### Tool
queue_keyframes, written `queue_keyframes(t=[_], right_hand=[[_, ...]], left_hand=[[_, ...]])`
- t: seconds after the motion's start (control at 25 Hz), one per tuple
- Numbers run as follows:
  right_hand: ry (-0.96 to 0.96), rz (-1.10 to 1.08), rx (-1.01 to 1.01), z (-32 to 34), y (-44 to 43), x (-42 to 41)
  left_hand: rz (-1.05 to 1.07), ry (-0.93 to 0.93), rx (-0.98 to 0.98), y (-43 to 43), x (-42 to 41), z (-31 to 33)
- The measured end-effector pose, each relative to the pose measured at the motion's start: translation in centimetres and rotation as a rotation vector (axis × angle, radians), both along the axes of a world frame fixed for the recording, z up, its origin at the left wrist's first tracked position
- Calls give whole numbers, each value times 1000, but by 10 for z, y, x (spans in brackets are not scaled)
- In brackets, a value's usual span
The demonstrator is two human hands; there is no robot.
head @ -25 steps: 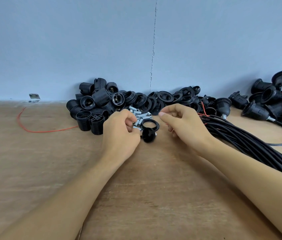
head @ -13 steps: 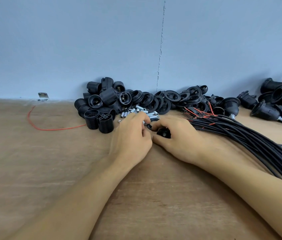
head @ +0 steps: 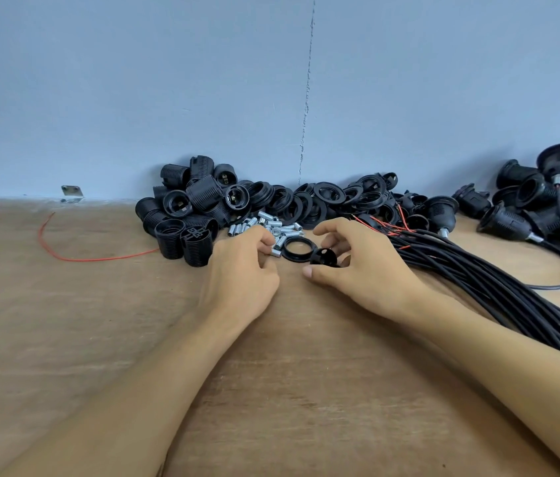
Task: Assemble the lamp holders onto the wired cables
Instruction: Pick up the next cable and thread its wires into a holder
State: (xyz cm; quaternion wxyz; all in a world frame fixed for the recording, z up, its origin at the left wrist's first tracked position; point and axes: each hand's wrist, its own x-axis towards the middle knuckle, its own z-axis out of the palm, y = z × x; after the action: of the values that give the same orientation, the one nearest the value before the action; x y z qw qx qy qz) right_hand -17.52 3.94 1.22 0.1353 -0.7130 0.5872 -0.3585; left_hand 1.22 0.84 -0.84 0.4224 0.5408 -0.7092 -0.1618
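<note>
On the wooden table (head: 65, 339) my left hand (head: 240, 273) has its fingers curled and pinches a small metal tube (head: 276, 252) at its fingertips. My right hand (head: 371, 270) arches over a black lamp holder cap (head: 323, 258), thumb and fingers curled round it. A loose black ring (head: 297, 249) lies flat between the hands, touching the cap. A thick bundle of black cables (head: 478, 284) with red wire ends (head: 385, 228) runs off to the right beside my right wrist.
Against the blue wall lie piles of threaded holder bodies (head: 189, 215), black rings (head: 326, 201) and metal tubes (head: 271, 227). Assembled holders on cables (head: 526, 208) are heaped at far right. A red wire (head: 99, 258) and a metal bracket (head: 72, 193) sit at left.
Both hands were pressed together over the cap half a second ago; they have drawn apart, which uncovers the ring. The view has shifted slightly.
</note>
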Motion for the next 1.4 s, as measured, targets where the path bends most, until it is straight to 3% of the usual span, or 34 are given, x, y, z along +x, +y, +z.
queue_keyframes(t=[0.12,0.32,0.44,0.64,0.84,1.04,1.24,1.4], right_hand=[[12,4,7,-1,1,-4],[93,25,5,-4,-1,-4],[120,32,-15,-6,-5,0],[118,18,-36,-9,-6,2],[105,21,-37,-10,-6,3],[116,18,-38,-9,-3,3],[119,17,-37,-10,-2,2],[123,18,-39,-10,-2,3]], left_hand=[[18,-41,-10,-1,1,1],[28,-305,-69,-4,0,3],[24,-361,-69,-8,4,6],[23,-231,-100,-10,5,5],[159,120,-153,-22,6,7],[155,22,-112,-24,9,1],[135,26,-13,-21,10,1],[89,58,-40,-17,12,1]])
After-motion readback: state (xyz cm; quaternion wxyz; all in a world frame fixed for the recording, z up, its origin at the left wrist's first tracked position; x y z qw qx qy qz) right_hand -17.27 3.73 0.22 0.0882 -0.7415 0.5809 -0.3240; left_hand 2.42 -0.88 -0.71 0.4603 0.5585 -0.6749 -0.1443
